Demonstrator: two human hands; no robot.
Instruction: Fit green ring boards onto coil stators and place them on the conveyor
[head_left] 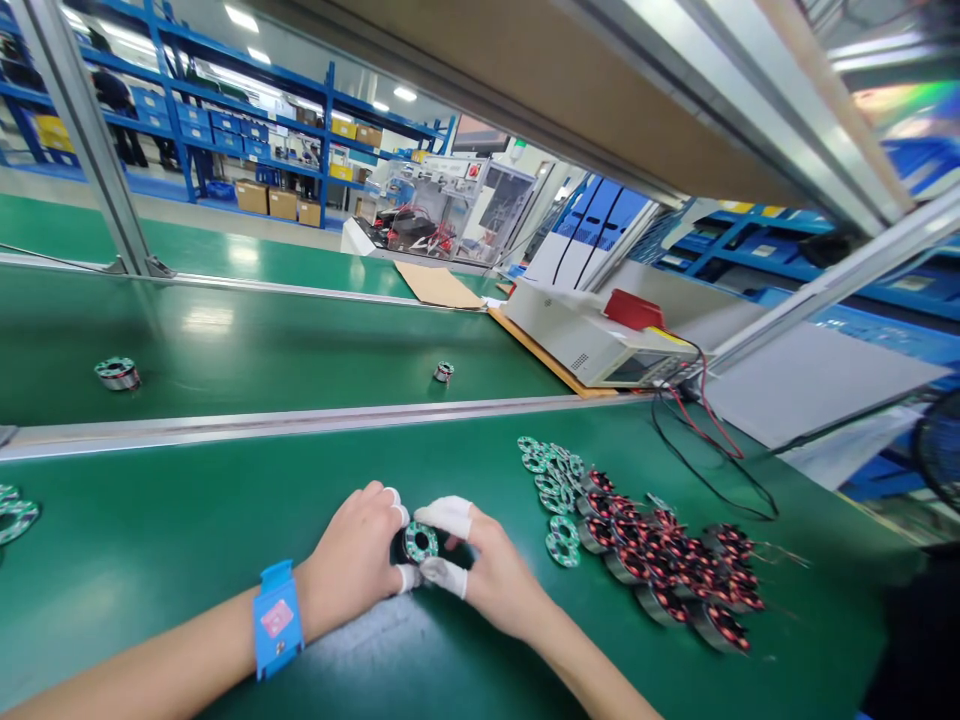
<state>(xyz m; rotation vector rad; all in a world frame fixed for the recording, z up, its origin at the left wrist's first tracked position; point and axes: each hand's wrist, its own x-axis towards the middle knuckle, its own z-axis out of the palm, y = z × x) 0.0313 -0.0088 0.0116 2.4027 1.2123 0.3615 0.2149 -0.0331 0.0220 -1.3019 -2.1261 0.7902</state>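
Note:
Between both hands, low over the green table, is a small motor stator with a green ring-shaped circuit board (420, 542) on its top. My left hand (364, 545) grips it from the left, with white finger cots on some fingertips and a blue strap on the wrist. From the right, my right hand (487, 565) pinches its edge, thumb and forefinger in white cots. The stator's underside is hidden by the fingers. To the right lie loose green ring boards (556, 485), beside a cluster of stators with copper windings (667, 555).
A grey instrument (592, 335) with red and black leads stands on a wooden board at the back right. Two board-topped stators, one on the left (118, 374) and one in the middle (444, 372), stand beyond the metal rail (300, 422). More ring boards (16, 518) lie far left.

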